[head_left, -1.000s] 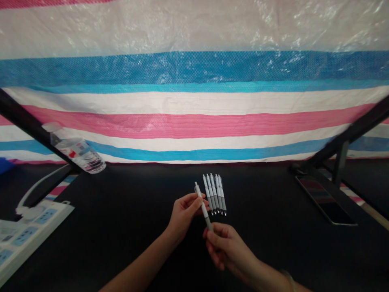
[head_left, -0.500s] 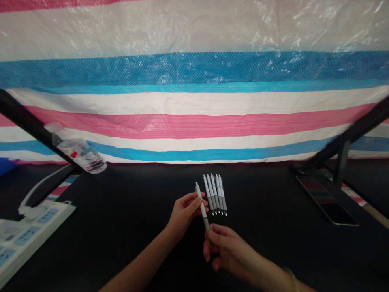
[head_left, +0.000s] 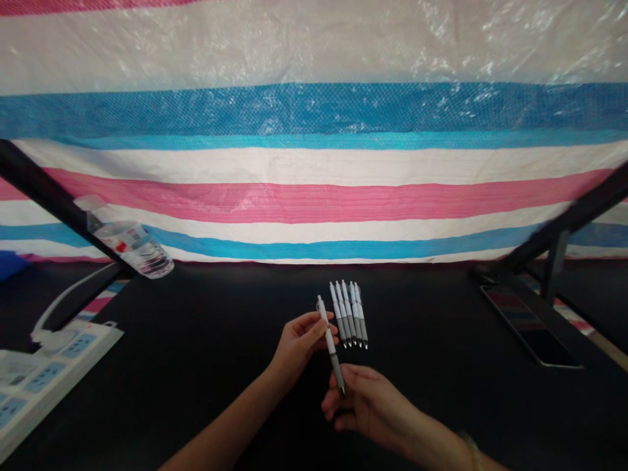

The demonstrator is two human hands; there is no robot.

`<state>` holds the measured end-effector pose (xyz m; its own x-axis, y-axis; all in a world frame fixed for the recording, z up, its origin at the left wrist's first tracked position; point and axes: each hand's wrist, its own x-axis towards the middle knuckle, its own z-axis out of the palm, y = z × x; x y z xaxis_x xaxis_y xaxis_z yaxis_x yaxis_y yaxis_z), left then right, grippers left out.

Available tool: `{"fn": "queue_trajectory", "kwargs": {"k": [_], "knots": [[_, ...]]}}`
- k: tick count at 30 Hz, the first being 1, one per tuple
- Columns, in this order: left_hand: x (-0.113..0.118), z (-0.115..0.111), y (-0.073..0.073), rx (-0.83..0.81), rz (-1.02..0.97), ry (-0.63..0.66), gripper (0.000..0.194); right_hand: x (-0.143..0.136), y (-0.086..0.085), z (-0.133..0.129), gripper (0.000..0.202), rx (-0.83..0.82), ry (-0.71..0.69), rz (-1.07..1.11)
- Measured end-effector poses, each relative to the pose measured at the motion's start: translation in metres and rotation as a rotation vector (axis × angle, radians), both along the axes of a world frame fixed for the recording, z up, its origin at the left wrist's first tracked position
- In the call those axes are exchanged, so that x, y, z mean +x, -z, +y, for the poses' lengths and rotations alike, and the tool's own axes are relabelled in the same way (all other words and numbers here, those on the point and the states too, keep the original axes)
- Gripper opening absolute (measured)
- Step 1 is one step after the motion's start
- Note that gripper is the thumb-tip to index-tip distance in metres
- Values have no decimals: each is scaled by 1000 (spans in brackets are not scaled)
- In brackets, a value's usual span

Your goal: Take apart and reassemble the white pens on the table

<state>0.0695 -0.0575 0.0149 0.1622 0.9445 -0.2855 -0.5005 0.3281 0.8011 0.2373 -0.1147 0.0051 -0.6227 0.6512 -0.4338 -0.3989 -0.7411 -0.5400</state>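
Note:
A white click pen [head_left: 330,340] with a grey grip slants between my hands, its metal tip pointing down toward me. My left hand [head_left: 300,343] is closed around the white upper barrel, thumb on top and fingers behind. At the lower end, my right hand [head_left: 366,402] has its thumb against the right side of the grey grip and bent fingers behind it; the pen's tip shows in front of these fingers. Just beyond, several matching pens [head_left: 349,314] lie side by side on the black table [head_left: 235,314], tips toward me.
A white power strip [head_left: 63,366] with a plugged-in cable lies at the left. A clear plastic bottle [head_left: 142,252] tilts by the black left bar [head_left: 53,196]. On the right, a dark phone [head_left: 530,327] lies near another bar [head_left: 574,216]. Striped sheeting [head_left: 314,203] hangs behind.
My right thumb has drawn back to the right and its fingers have shifted left, so the pen's tip now shows. The left hand keeps its hold almost unmoved.

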Motion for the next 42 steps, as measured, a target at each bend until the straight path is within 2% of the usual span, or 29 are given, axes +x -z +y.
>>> {"fn": "queue_trajectory", "kwargs": {"k": [18,21,28,35,42], "knots": [[-1,-1,1,-3,-3,14,39,1,-2,1,30,26,-22,45],[-2,0,1,-12,-12,6,40,1,-3,2,36,20,-26,26],[-1,-1,-3,-20,-2,5,40,0,6,2,36,34,-76,-24],[-3,1,-2,-27,-23,-48,43,1,5,1,38,95,-108,-61],[-19,15,-3,-35,-62,-247,37,-1,6,1,40,104,-168,-164]]}}
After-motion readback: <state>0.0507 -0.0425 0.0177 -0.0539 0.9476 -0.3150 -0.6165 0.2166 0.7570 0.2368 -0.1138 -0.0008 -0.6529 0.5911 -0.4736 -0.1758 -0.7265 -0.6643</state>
